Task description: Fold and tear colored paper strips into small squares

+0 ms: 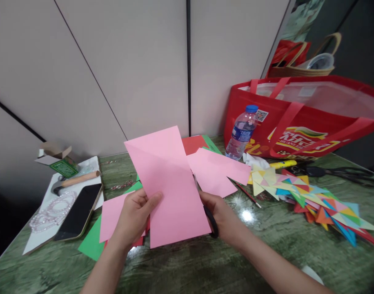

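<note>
My left hand [139, 214] grips a large sheet of pink paper [174, 200] by its left edge, thumb on top. The sheet is held up above the table, its top part creased at a slant. In my right hand [217, 214] is a pair of scissors [212, 222] with black handles. The blades lie by the sheet's right edge, mostly hidden behind it, so I cannot tell whether they cut into it. Further pink pieces [217, 169] lie behind the sheet, and another pink piece [110, 220] rests on green paper [93, 241] under my left hand.
At the right stand a water bottle [242, 132] and a red bag [297, 122], with folded coloured paper shapes [321, 200] in front. A pencil [246, 192] lies nearby. At the left are a phone [79, 212], a wooden-handled tool [79, 179], a beaded string [54, 210] and a small box [60, 161].
</note>
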Motion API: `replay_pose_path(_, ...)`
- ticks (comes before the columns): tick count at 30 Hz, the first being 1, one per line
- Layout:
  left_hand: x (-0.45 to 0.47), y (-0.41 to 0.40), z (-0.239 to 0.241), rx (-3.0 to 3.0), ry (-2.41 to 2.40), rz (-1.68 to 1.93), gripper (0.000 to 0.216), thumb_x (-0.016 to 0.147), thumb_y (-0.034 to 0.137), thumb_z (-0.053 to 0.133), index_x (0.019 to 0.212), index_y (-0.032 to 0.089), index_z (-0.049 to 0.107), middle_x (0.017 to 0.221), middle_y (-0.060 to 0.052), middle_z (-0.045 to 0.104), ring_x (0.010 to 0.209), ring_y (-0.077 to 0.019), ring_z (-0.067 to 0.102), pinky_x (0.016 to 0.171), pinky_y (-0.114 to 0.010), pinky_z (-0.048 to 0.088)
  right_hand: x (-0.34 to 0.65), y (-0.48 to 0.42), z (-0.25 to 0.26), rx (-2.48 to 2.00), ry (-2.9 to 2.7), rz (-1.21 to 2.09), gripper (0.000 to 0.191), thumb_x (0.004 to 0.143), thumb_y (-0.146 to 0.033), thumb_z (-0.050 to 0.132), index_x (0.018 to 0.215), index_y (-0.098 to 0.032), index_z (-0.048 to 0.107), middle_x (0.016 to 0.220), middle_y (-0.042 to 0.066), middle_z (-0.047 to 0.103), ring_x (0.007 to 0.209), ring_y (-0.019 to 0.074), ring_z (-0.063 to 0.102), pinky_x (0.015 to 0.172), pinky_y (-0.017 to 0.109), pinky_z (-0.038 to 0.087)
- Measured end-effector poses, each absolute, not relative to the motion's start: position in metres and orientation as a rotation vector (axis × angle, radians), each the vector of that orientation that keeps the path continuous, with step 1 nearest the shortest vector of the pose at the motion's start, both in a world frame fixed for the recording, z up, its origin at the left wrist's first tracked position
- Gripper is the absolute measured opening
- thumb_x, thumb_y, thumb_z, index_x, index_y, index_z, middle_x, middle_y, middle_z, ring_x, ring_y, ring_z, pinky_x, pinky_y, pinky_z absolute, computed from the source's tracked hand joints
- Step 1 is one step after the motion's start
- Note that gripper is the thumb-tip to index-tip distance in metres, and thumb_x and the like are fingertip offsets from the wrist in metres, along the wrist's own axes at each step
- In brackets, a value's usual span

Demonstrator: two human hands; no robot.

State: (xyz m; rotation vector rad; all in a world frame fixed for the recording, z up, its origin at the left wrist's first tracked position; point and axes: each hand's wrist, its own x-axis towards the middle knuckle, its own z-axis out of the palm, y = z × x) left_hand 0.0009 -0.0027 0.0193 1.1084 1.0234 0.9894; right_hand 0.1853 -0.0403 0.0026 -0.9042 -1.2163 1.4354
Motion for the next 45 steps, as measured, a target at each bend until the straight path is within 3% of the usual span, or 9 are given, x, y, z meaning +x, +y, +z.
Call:
replay_pose_path(13,0.003,-0.003,0.018,1.042,0.949,1.005,0.021,0.070,0.024,0.068,0.089,0.017,0.068,0.079,-0.005,0.072,0.068,-0.0177,0.065,0.060,-0.027,0.052,0.183,-0.040,0.000,-0.935,-1.130,1.430,0.019,0.057,-0.029,0.072,0.072,-0.018,0.066,0.062,-0.003,0.062,0.056,0.0121,0.054,0.054,0.024,0.044)
replay_pose_path(18,0.003,-0.003,0.018,1.032,0.945,1.002,0.021,0.070,0.023,0.067,0.090,0.017,0.067,0.079,-0.005,0.072,0.069,-0.0176,0.065,0.061,-0.028,0.052,0.184,-0.038,-0.006,-1.015,-1.068,1.426,0.025,0.054,-0.036,0.073,0.063,-0.015,0.060,0.052,-0.005,0.052,0.048,0.0092,0.046,0.046,0.022,0.038)
replay_pose_path(21,0.004,-0.003,0.017,1.025,0.933,1.007,0.020,0.070,0.023,0.067,0.089,0.017,0.067,0.078,-0.005,0.072,0.067,-0.0174,0.065,0.060,-0.027,0.052,0.187,-0.038,-0.009,-1.047,-0.985,1.355,0.026,0.061,-0.039,0.069,0.067,-0.017,0.056,0.049,-0.007,0.045,0.043,0.0073,0.041,0.042,0.020,0.034)
replay_pose_path(25,0.003,-0.001,0.014,1.061,0.936,0.976,0.019,0.072,0.024,0.065,0.090,0.018,0.067,0.080,-0.004,0.072,0.067,-0.0170,0.065,0.060,-0.028,0.051,0.190,-0.037,-0.013,-1.006,-0.918,1.191,0.022,0.073,-0.039,0.060,0.082,-0.019,0.056,0.061,-0.004,0.049,0.054,0.0082,0.045,0.049,0.019,0.036)
replay_pose_path(31,0.001,-0.003,0.013,1.222,0.931,0.779,0.023,0.073,0.023,0.064,0.096,0.019,0.064,0.087,-0.005,0.070,0.072,-0.0171,0.065,0.065,-0.029,0.052,0.191,-0.036,-0.017,-1.013,-0.811,1.120,0.032,0.058,-0.026,0.074,0.086,-0.021,0.059,0.072,-0.003,0.056,0.065,0.0101,0.051,0.057,0.020,0.040)
replay_pose_path(36,0.005,-0.002,0.016,1.152,0.862,0.924,0.038,0.072,0.026,0.065,0.109,0.022,0.057,0.100,-0.007,0.067,0.079,-0.0187,0.064,0.066,-0.029,0.052,0.189,-0.040,-0.010,-1.052,-0.910,1.049,0.027,0.057,-0.020,0.073,0.081,-0.020,0.059,0.067,-0.004,0.056,0.063,0.0100,0.052,0.058,0.022,0.042)
replay_pose_path(42,0.006,-0.001,0.013,1.102,1.041,0.896,0.018,0.070,0.028,0.067,0.084,0.016,0.063,0.074,-0.004,0.069,0.055,-0.0127,0.060,0.050,-0.022,0.048,0.188,-0.042,-0.007,-1.069,-0.977,0.958,0.022,0.061,-0.021,0.071,0.079,-0.020,0.059,0.070,-0.002,0.060,0.063,0.0114,0.056,0.059,0.024,0.046)
replay_pose_path(45,0.005,-0.003,0.012,1.116,1.067,0.835,0.018,0.068,0.029,0.068,0.079,0.015,0.064,0.072,-0.004,0.069,0.054,-0.0121,0.059,0.048,-0.021,0.046,0.191,-0.041,-0.008,-1.057,-0.955,0.903,0.021,0.064,-0.020,0.069,0.082,-0.020,0.059,0.074,-0.001,0.064,0.067,0.0126,0.060,0.062,0.025,0.049)
